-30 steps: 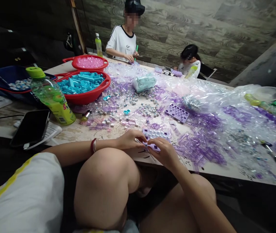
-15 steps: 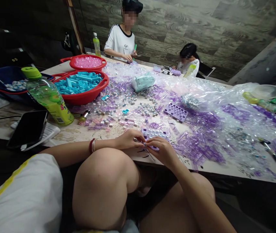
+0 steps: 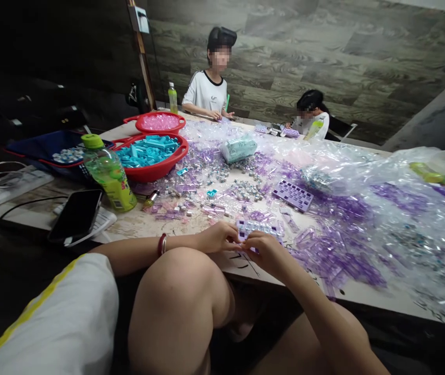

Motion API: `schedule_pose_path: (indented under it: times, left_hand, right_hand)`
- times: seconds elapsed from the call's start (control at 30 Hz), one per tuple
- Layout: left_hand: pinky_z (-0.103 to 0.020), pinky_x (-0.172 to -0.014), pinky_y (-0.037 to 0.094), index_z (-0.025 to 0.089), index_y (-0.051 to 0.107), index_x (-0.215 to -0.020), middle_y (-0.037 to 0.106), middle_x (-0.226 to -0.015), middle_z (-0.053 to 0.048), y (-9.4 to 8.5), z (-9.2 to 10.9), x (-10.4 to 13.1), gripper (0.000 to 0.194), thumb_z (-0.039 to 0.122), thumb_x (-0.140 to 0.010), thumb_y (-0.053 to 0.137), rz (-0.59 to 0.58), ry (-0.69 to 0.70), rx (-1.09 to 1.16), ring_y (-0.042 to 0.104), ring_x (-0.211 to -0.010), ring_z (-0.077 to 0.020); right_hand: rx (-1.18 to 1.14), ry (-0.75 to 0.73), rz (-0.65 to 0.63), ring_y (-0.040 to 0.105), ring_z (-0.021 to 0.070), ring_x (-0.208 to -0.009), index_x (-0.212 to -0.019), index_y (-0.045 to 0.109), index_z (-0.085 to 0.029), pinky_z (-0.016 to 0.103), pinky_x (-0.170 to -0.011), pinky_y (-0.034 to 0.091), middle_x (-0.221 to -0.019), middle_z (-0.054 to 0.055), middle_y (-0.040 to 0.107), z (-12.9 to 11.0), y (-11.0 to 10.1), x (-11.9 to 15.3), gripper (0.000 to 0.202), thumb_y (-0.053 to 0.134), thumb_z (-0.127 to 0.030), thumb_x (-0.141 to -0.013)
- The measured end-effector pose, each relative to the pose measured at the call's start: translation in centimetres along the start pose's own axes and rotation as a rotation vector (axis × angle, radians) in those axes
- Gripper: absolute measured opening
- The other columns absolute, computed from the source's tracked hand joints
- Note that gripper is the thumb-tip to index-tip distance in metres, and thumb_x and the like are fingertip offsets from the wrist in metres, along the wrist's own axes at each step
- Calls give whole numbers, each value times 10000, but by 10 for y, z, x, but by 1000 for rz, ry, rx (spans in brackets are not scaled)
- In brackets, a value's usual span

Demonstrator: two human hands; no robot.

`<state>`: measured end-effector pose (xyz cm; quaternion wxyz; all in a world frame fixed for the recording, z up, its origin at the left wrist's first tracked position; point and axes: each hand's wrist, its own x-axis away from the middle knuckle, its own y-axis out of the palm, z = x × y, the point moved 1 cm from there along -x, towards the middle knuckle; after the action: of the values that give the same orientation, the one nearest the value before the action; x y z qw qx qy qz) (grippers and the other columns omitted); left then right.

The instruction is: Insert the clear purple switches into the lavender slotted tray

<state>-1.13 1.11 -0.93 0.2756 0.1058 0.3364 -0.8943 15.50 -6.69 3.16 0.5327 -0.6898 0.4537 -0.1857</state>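
Near the table's front edge, my left hand (image 3: 221, 237) and my right hand (image 3: 263, 247) meet fingertip to fingertip. Both are closed in a pinch, and what lies between the fingers is too small to make out. Just behind them is a purple tray (image 3: 259, 226) holding small clear pieces, partly covered by my right hand. A second purple tray (image 3: 293, 196) with rectangular slots lies farther back to the right. Loose purple transparent pieces (image 3: 340, 255) are heaped right of my hands. Small silvery parts (image 3: 246, 187) are scattered behind the nearer tray.
At left stand a green-capped bottle (image 3: 109, 174), a phone (image 3: 77, 213), a red basket of blue pieces (image 3: 179, 156) and a red basket of pink pieces (image 3: 179, 125). A wrapped pack (image 3: 239, 149) lies mid-table. Two people sit across, one in a white shirt (image 3: 209, 96).
The view has shifted, so the table and everything on it appear lower and farther right. My hands remain together in front of the nearer purple tray.
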Motion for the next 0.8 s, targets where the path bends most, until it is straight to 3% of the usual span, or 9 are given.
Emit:
schedule_pose_path:
  times: [0.27,0.47,0.7,0.8]
  left_hand:
    - [-215,-556,375,108,650,-674,583,-696,-59,1,-2,-1,407,487,-816,602,-45,-15,28,485,-607,-101]
    - [-208,-579,378,107,649,-688,589,-712,-46,-1,2,-2,302,382,-810,640,-87,-33,-12,508,-635,-104]
    - [-204,-589,377,102,666,-688,596,-709,-44,-4,8,-6,279,346,-818,627,-117,-45,-18,513,-635,-101]
    - [-195,-565,372,101,673,-683,602,-683,-37,-5,9,-7,304,373,-811,631,-142,-63,7,519,-615,-99]
  right_hand:
    - [29,4,-2,622,180,-672,-675,684,-184,276,-615,458,-676,47,653,1,3,-4,188,599,-68,-797]
    - [-104,25,-6,629,147,-617,-692,697,-193,236,-571,444,-676,31,673,7,1,-5,161,619,-170,-830]
    - [195,124,-60,643,189,-740,-683,725,-239,341,-791,409,-690,31,694,-7,-11,-10,101,699,-212,-777]
    - [263,198,-95,644,210,-762,-707,743,-254,351,-780,390,-678,42,692,-13,-13,-14,77,710,-209,-761]
